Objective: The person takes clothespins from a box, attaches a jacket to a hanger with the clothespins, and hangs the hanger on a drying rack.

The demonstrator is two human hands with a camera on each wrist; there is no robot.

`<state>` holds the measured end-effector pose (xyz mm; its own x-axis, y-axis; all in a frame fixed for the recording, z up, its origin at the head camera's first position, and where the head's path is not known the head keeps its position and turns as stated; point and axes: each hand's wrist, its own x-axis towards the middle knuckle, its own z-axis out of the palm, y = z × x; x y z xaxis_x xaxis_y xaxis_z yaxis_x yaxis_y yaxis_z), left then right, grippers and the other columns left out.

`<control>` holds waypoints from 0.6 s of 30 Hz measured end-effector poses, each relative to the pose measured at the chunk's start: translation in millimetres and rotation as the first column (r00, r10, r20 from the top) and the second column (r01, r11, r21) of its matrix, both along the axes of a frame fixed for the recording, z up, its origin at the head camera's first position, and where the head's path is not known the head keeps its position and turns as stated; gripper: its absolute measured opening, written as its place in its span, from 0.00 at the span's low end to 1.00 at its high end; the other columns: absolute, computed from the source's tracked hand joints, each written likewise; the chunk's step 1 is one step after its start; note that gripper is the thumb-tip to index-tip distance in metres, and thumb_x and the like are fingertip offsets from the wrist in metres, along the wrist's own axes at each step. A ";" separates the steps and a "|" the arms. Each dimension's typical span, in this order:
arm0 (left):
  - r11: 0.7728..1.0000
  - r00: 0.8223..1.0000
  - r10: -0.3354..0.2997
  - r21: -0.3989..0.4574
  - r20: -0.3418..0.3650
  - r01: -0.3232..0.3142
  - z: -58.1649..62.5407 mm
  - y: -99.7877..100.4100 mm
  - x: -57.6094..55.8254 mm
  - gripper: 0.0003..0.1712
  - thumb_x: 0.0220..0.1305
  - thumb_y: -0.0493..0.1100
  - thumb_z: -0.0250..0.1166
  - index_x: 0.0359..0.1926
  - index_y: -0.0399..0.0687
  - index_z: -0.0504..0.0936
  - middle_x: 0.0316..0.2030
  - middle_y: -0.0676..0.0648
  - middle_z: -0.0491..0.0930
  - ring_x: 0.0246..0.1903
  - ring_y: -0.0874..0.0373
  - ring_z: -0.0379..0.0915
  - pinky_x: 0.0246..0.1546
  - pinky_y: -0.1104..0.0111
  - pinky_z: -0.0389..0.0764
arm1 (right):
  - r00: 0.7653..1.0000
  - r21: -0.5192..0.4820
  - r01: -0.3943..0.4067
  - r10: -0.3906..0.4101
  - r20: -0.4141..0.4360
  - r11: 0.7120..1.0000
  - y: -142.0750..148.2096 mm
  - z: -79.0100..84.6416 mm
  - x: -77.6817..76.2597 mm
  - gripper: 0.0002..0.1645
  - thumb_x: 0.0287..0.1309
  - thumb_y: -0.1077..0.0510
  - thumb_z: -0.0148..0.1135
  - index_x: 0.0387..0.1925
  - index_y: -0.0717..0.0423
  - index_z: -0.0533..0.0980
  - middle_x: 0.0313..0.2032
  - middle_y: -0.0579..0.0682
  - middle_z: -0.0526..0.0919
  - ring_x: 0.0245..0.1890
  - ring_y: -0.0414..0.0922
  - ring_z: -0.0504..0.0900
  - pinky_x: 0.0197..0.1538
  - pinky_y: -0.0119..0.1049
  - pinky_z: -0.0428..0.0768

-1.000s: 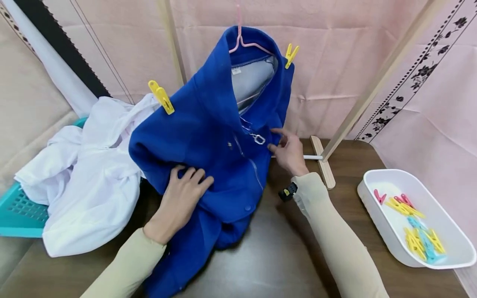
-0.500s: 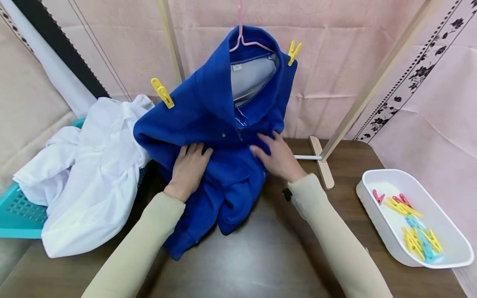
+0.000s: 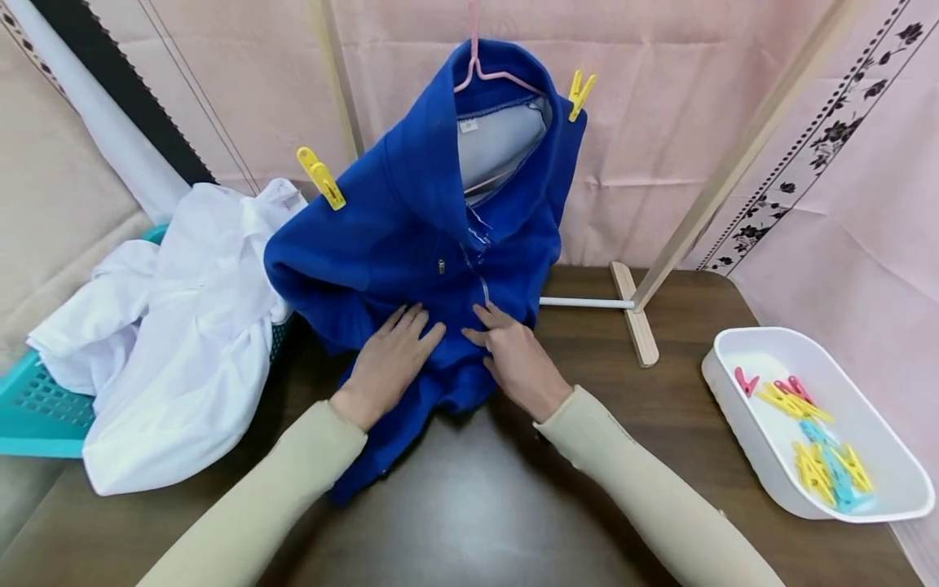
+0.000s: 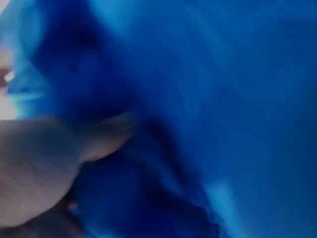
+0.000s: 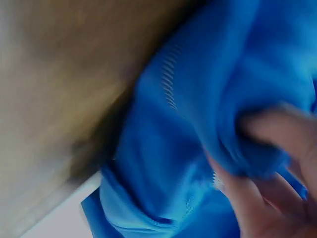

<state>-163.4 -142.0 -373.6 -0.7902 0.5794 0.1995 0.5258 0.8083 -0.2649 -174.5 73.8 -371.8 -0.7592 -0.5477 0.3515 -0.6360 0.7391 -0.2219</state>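
A blue zip-up jacket (image 3: 411, 196) hangs from a pink hanger (image 3: 475, 61), with a yellow clothespin (image 3: 320, 178) at one shoulder and another yellow clothespin (image 3: 581, 96) at the other. The lower part bunches down over the table. My left hand (image 3: 392, 355) lies on the jacket's lower front, fingers extended; its thumb (image 4: 106, 136) shows blurred against the cloth in the left wrist view. Beside the zipper (image 3: 484, 289), my right hand (image 3: 517, 355) pinches the front of the jacket. In the right wrist view a fold of blue cloth (image 5: 257, 156) runs between its fingers.
White garments (image 3: 191, 326) spill over a teal basket (image 3: 44, 408) on the left. A white tub (image 3: 741, 342) with several pink, yellow and blue clothespins stands at right. A wooden upright (image 3: 741, 155) on a foot (image 3: 637, 322) and a white rod (image 3: 587, 302) stand behind the brown table (image 3: 469, 522).
My right hand has moved down and left from the jacket's side to beside the zipper. The left hand has shifted toward the middle. The lower cloth has gathered upward, and the zip pull is out of sight.
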 end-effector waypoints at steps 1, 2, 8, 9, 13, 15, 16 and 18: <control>1.000 0.998 -0.009 0.030 -0.057 0.011 0.0 0.2 -7.9 0.27 0.64 0.28 0.65 0.62 0.46 0.73 0.66 0.38 0.75 0.72 0.45 0.67 0.75 0.55 0.64 | 0.996 -0.027 -0.005 0.003 -0.084 1.000 -0.1 -0.1 -5.5 0.27 0.57 0.74 0.67 0.58 0.57 0.83 0.68 0.63 0.75 0.71 0.62 0.70 0.64 0.51 0.78; 0.998 0.993 -0.015 0.064 -0.114 0.023 1.6 0.7 -14.8 0.23 0.66 0.27 0.63 0.59 0.45 0.75 0.64 0.39 0.77 0.70 0.45 0.70 0.73 0.56 0.67 | 0.985 -0.052 -0.009 0.000 -0.171 0.999 -0.1 0.2 -10.8 0.25 0.58 0.75 0.65 0.56 0.59 0.83 0.66 0.63 0.77 0.71 0.61 0.72 0.65 0.50 0.78; 0.978 0.949 0.049 0.209 -0.310 0.017 11.6 6.9 -41.3 0.22 0.73 0.28 0.53 0.64 0.40 0.77 0.65 0.39 0.78 0.66 0.46 0.75 0.68 0.58 0.74 | 0.930 -0.135 0.012 -0.060 -0.362 0.991 -0.2 4.7 -40.3 0.25 0.64 0.74 0.59 0.61 0.59 0.80 0.69 0.60 0.75 0.74 0.58 0.68 0.69 0.47 0.74; 0.981 0.956 0.060 0.196 -0.288 -0.003 8.8 8.5 -43.6 0.24 0.74 0.28 0.53 0.67 0.41 0.76 0.67 0.38 0.76 0.68 0.45 0.72 0.70 0.58 0.72 | 0.944 -0.094 0.035 -0.064 -0.325 0.995 0.7 3.6 -44.0 0.26 0.66 0.73 0.59 0.63 0.57 0.79 0.70 0.59 0.73 0.75 0.58 0.66 0.68 0.47 0.76; 0.994 0.992 0.107 0.035 -0.072 -0.105 -10.6 12.4 -40.7 0.32 0.75 0.32 0.55 0.76 0.38 0.62 0.77 0.37 0.60 0.78 0.46 0.56 0.77 0.57 0.59 | 0.991 0.161 0.047 -0.026 -0.129 0.986 8.1 -11.1 -52.2 0.34 0.69 0.64 0.60 0.74 0.53 0.67 0.76 0.61 0.64 0.79 0.59 0.58 0.71 0.48 0.72; 0.987 0.985 0.160 -0.037 0.065 -0.157 -13.1 15.4 -32.8 0.38 0.76 0.36 0.56 0.80 0.39 0.51 0.81 0.38 0.48 0.81 0.46 0.45 0.80 0.55 0.53 | 0.998 0.271 0.021 -0.004 -0.062 0.962 11.7 -19.5 -53.6 0.37 0.72 0.59 0.57 0.79 0.51 0.58 0.78 0.62 0.59 0.79 0.60 0.55 0.74 0.50 0.69; 0.983 0.978 0.177 -0.062 0.114 -0.170 -12.0 17.0 -27.4 0.41 0.76 0.39 0.56 0.81 0.40 0.46 0.82 0.39 0.44 0.82 0.46 0.41 0.80 0.54 0.50 | 0.999 0.296 0.004 0.006 -0.033 0.955 13.0 -22.4 -53.3 0.39 0.73 0.58 0.56 0.80 0.51 0.55 0.78 0.62 0.57 0.80 0.61 0.53 0.76 0.52 0.65; 0.981 0.959 0.187 -0.092 0.211 -0.172 -7.4 20.9 -16.3 0.48 0.76 0.47 0.57 0.82 0.44 0.37 0.82 0.40 0.34 0.82 0.45 0.34 0.81 0.51 0.45 | 1.000 0.330 -0.011 0.008 0.008 0.944 14.2 -25.7 -52.1 0.40 0.75 0.55 0.52 0.81 0.50 0.49 0.80 0.62 0.53 0.81 0.60 0.49 0.77 0.53 0.62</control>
